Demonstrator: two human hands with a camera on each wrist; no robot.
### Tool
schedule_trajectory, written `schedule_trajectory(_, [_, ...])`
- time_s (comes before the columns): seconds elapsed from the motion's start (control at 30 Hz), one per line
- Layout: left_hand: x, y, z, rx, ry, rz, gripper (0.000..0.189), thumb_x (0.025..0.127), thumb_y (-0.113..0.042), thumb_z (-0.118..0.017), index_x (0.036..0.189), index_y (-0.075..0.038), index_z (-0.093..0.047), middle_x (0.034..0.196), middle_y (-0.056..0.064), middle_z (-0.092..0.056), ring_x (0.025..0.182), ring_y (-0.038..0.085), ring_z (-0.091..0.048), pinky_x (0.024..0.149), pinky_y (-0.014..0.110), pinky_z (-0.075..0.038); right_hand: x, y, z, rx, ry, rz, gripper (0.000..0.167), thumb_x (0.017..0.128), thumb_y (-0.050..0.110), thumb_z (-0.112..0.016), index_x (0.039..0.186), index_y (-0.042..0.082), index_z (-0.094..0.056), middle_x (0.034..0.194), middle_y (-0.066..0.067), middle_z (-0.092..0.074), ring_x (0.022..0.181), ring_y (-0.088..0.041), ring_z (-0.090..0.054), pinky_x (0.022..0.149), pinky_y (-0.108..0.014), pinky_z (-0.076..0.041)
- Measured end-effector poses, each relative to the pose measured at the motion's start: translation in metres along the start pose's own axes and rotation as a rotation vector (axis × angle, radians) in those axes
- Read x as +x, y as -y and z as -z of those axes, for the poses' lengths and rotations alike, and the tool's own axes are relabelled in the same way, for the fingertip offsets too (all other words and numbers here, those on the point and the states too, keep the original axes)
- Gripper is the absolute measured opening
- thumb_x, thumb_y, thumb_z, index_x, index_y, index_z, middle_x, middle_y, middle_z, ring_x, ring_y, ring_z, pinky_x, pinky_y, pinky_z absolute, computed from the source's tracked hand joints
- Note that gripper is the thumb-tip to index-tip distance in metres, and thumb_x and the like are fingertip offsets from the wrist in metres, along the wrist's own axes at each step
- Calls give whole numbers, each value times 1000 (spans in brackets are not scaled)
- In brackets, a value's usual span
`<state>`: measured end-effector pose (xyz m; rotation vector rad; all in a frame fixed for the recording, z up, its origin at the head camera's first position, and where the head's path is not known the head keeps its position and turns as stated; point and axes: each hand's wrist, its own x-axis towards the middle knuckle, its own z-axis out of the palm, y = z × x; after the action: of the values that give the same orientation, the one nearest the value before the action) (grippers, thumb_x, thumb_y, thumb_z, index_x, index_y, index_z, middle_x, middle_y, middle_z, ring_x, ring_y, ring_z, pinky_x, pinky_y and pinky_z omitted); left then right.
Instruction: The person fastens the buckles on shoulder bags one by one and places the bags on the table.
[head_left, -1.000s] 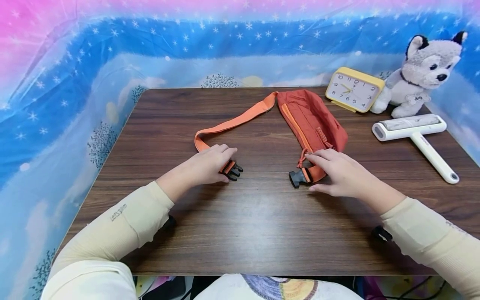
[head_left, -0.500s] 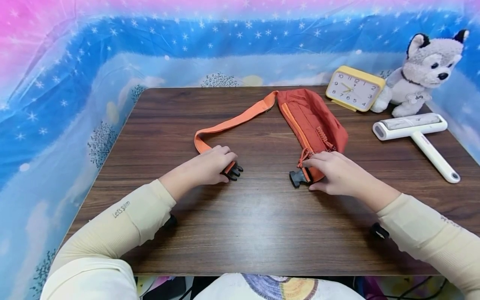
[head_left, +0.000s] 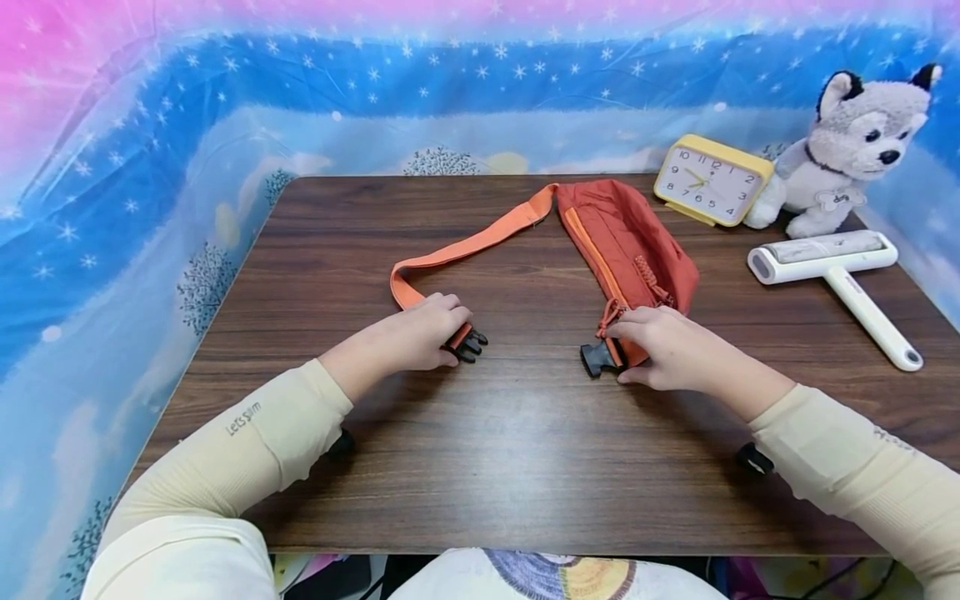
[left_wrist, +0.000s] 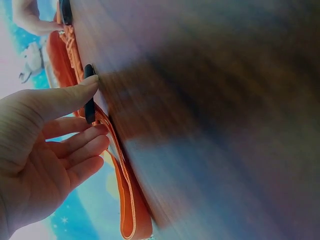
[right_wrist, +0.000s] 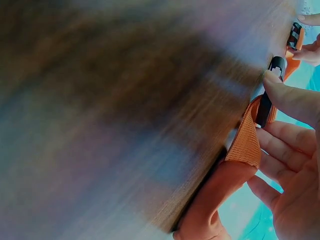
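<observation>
Pinching the pronged buckle half (head_left: pixel 462 343) in the left grip (head_left: pixel 423 335) and the socket half (head_left: pixel 597 358) in the right grip (head_left: pixel 667 348), well apart. May slip from either through too light a pinch; may drag the red bag (head_left: pixel 618 229), just beyond the right grip, through a hard tug.

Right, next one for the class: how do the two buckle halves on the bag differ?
The pronged half has separate prongs sticking out; the socket half is a broader, chunkier block. The left hand pinches the pronged half, the right hand the socket half. The pronged half ends a long strap; the socket half sits close to the bag. Both are dark, and they are apart.
</observation>
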<state>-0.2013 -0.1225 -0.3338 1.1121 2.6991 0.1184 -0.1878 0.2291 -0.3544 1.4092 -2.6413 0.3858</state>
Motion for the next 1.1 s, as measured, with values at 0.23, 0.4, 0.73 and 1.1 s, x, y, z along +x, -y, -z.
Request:
schedule_trajectory(0.23, [0, 0, 1, -11, -22, -21, 48, 78, -16, -78, 116, 1, -55, 105, 12, -51, 97, 26, -48, 84, 37, -41, 2, -2, -3, 19, -9, 45, 50, 65, 18, -86, 106, -1, -64, 100, -9, -62, 92, -22, -59, 80, -41, -47])
schedule_trajectory(0.4, [0, -1, 1, -10, -29, -28, 48, 77, -16, -79, 117, 0, -57, 104, 12, -52, 96, 26, -49, 82, 37, -42, 2, -2, -3, 11, 2, 59, 48, 66, 16, -86, 105, -2, -64, 100, -9, -62, 91, -21, -59, 78, -41, -47])
schedule_trajectory(0.73, [2, -1, 2, 0, -34, -42, 44, 77, -18, -79, 112, 0, -59, 97, 10, -51, 89, 25, -48, 75, 35, -42, 3, -1, -2, 22, 21, 36, 47, 67, 17, -86, 105, 1, -63, 101, -7, -61, 92, -19, -58, 76, -41, -47])
schedule_trajectory(1.1, [5, 1, 2, -4, -58, -61, 38, 76, -19, -80, 103, 0, -60, 92, 7, -50, 86, 23, -47, 74, 35, -41, 3, -1, -1, 41, 14, 37, 44, 66, 17, -86, 100, 2, -62, 95, -5, -60, 84, -17, -57, 74, -39, -47])
